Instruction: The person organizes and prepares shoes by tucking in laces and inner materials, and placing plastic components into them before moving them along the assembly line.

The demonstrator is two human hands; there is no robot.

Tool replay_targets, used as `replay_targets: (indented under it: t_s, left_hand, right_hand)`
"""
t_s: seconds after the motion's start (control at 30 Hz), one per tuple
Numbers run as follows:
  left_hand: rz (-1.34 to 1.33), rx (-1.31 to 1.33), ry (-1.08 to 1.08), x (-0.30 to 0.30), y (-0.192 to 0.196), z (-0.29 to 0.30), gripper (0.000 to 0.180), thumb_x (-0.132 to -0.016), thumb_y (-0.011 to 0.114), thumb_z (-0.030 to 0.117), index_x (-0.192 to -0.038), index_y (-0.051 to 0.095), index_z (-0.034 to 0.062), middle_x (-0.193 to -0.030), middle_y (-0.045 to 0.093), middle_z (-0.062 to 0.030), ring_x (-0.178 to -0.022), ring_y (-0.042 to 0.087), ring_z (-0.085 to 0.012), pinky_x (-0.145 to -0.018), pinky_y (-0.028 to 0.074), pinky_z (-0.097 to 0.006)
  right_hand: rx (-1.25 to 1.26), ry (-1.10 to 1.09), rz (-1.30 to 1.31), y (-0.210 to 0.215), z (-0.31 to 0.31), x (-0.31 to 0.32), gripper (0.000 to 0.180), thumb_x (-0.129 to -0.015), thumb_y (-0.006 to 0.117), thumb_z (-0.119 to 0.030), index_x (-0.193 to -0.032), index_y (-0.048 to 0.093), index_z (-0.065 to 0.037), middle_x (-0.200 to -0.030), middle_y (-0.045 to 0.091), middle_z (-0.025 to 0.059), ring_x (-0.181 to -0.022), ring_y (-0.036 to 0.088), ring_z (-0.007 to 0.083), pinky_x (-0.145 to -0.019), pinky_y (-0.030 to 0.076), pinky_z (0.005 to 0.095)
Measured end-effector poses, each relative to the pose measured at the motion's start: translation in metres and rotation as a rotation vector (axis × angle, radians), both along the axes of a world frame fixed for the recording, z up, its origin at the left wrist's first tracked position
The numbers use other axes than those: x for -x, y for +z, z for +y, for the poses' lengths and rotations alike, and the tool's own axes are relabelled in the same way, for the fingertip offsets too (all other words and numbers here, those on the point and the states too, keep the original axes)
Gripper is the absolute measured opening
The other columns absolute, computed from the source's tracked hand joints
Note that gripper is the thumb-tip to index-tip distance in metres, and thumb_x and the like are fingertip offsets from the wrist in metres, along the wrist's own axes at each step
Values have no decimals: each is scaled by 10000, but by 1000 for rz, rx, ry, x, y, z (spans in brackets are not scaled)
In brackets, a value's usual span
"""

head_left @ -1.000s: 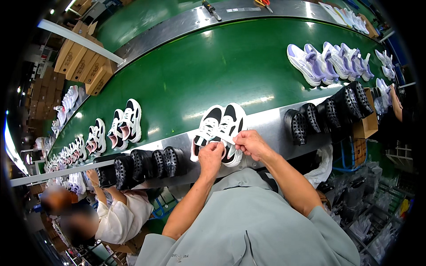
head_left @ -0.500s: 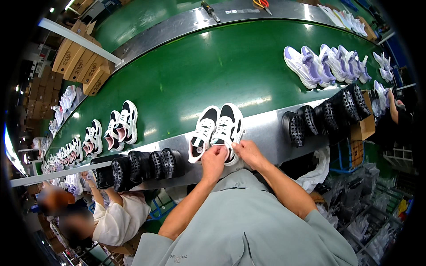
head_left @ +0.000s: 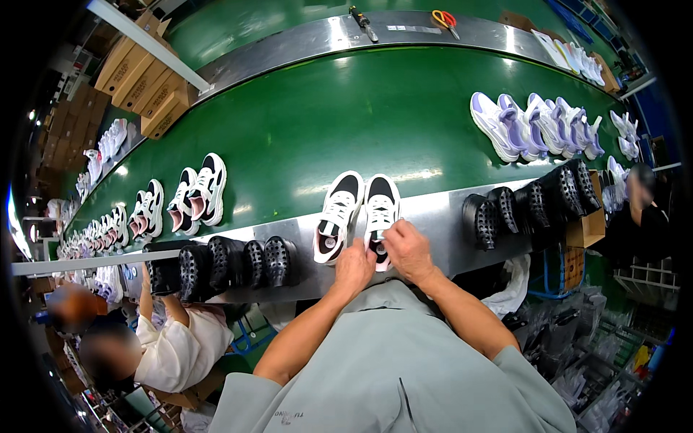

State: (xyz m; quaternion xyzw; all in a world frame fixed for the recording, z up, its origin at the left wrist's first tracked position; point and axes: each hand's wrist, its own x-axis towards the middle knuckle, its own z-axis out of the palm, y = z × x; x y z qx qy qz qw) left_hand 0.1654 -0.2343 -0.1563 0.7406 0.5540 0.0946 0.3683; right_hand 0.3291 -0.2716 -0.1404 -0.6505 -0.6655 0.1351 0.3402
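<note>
Two black-and-white sneakers stand side by side before me on the metal edge of the green-topped line, toes pointing away. The left sneaker (head_left: 338,211) stands untouched, its insole showing in the opening. Both hands are at the collar of the right sneaker (head_left: 380,198). My left hand (head_left: 355,265) is closed on the left side of its opening, near the heel. Curled over the right side by the tongue, my right hand (head_left: 406,250) pinches the upper there. The fingertips of both hands are partly hidden.
Black shoe lasts with studded soles line the near edge at left (head_left: 278,261) and right (head_left: 479,221). More black-and-white sneakers (head_left: 208,189) stand left, white-and-purple sneakers (head_left: 498,126) right. A screwdriver (head_left: 364,25) and orange-handled scissors (head_left: 446,22) lie on the far strip. Co-worker (head_left: 180,346) at left.
The right sneaker has straightened and moved apart from the left one. My right hand has shifted forward from the heel toward the tongue; my left has come back to the collar's left side.
</note>
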Motion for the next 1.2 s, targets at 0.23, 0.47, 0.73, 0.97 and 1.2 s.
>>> replay_targets:
  t_s: [0.23,0.47,0.73,0.97,1.2]
  left_hand:
    - [8,99,-71,10,28,-6,198,-937,604,159,-913,573,-35,-805,640,-316,-783,638,-503,-700,501,-544]
    - [293,-506,-359,72,39,7,339,-774,653,43,-1112,644,80,-945,582,-149,-994,561,-350,-732,465,-451]
    - [94,-204,-370,34,36,4,542,-809,718,65,-1335,592,107,-966,624,-221,-970,571,-423,-831,479,-499]
    - [310,-186,-236,27,16,53,349,-779,804,301,-1044,720,90,-900,690,-236,-866,665,-403,-755,526,-507]
    - [395,-256,-206,113,-4,198,461,-762,830,293,-1155,685,101,-985,679,-233,-959,634,-412,-853,509,-506]
  right_hand:
    - [-9,-59,61,-2,-10,7,250,-781,769,-96,-958,600,-44,-916,570,130,-849,607,342,-705,504,433]
    - [424,-175,105,-21,-9,14,331,-884,661,-177,-1117,501,-5,-1085,565,253,-925,614,476,-785,525,546]
    - [456,-51,15,-4,35,21,217,-869,603,-90,-1040,554,32,-1026,596,244,-849,658,457,-730,562,524]
    - [655,-181,222,8,48,-57,648,-872,721,-313,-1414,520,-22,-1259,625,284,-1175,610,417,-1023,484,456]
    - [401,-734,-304,16,90,-282,462,-800,749,-328,-1019,672,72,-1033,690,313,-992,681,445,-911,538,493]
